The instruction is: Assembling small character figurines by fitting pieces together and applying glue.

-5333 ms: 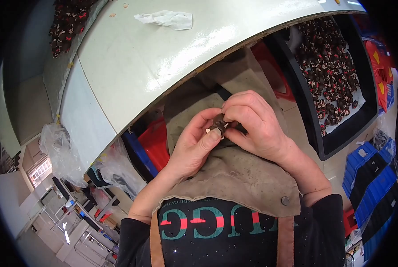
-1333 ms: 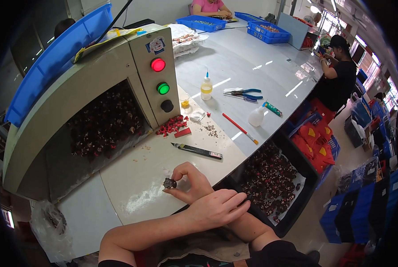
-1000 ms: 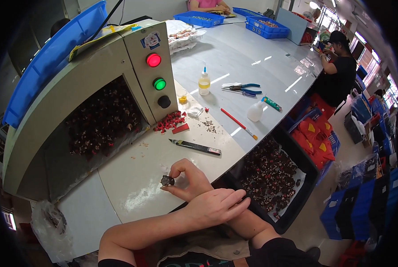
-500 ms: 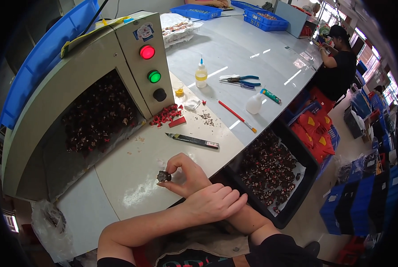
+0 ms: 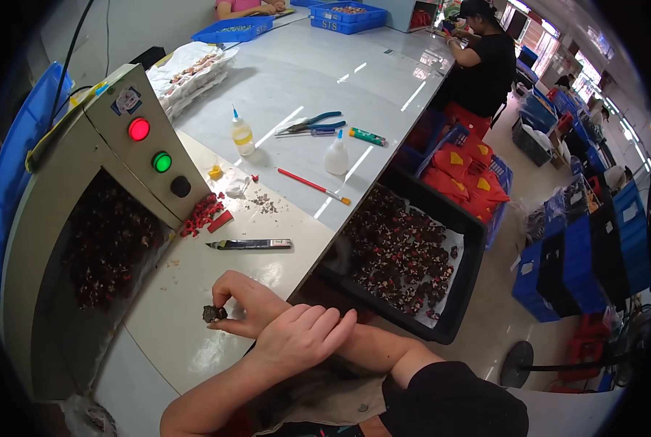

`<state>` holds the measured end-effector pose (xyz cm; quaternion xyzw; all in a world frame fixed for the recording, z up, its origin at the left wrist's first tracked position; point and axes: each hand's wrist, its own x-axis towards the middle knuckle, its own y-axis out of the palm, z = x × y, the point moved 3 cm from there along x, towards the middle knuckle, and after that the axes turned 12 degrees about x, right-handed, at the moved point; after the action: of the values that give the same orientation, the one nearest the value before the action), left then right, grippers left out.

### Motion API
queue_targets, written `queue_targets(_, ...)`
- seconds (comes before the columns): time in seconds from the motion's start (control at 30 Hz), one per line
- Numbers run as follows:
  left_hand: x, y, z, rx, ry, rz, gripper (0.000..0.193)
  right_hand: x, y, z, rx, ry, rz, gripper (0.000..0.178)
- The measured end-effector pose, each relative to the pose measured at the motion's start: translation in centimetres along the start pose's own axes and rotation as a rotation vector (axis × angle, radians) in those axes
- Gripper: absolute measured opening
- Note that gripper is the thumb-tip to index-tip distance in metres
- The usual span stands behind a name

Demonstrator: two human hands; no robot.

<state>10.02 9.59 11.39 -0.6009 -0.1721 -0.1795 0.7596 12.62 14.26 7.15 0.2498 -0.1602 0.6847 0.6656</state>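
Note:
My arms cross over the near edge of the bench. My right hand (image 5: pixel 246 302) reaches left and pinches a small dark lumpy piece (image 5: pixel 212 314) between thumb and fingers, just above the pale worktop. Across my right wrist lies my left hand (image 5: pixel 302 339), fingers bent over it. Beyond them rests a craft knife (image 5: pixel 251 245) with a dark handle. A red block (image 5: pixel 220 221) sits by a heap of small red bits (image 5: pixel 203 213). To the left, a beige machine housing (image 5: pixel 110 138) with lit red and green lamps holds many dark pieces (image 5: pixel 114 244).
A black tray (image 5: pixel 453 320) of dark pieces stands right of the bench. Farther back are a yellow-liquid bottle (image 5: pixel 243 136), pliers (image 5: pixel 314 122), a white squeeze bottle (image 5: pixel 335 156), a red brush (image 5: pixel 311 185) and blue trays (image 5: pixel 347 22). A person in black (image 5: pixel 482 65) works at the far right.
The view has swung to the right, so bench, machine and tools sit farther left in the picture. My hands keep the same crossed hold, with the dark piece still pinched.

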Motion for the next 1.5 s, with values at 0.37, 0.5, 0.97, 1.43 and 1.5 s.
queue_targets(0.37, -0.6, -0.2, 0.0, -0.024, -0.033, 0.104, 0.039, 0.1, 0.4, -0.6, 0.009, -0.024, 0.023, 0.04)
queue_targets(0.5, -0.7, -0.1, 0.0, -0.019, -0.036, 0.065, 0.038, 0.2, 0.2, -0.4, -0.044, -0.023, 0.033, 0.04)
queue_targets(0.97, -1.3, 0.3, 0.1, -0.024, -0.045, 0.013, 0.036, 0.2, 0.7, -0.6, -0.049, 0.001, 0.056, 0.041)
queue_targets(1.43, 0.0, -2.9, 1.3, -0.76, -0.215, -0.193, 0.035, 0.2, 0.3, -0.5, -0.071, 0.008, 0.029, 0.039)
queue_targets(1.5, 0.2, -7.7, 2.5, -1.185, -0.382, -0.18, 0.034, 0.2, 0.2, -0.2, -0.041, 0.054, 0.056, 0.038)
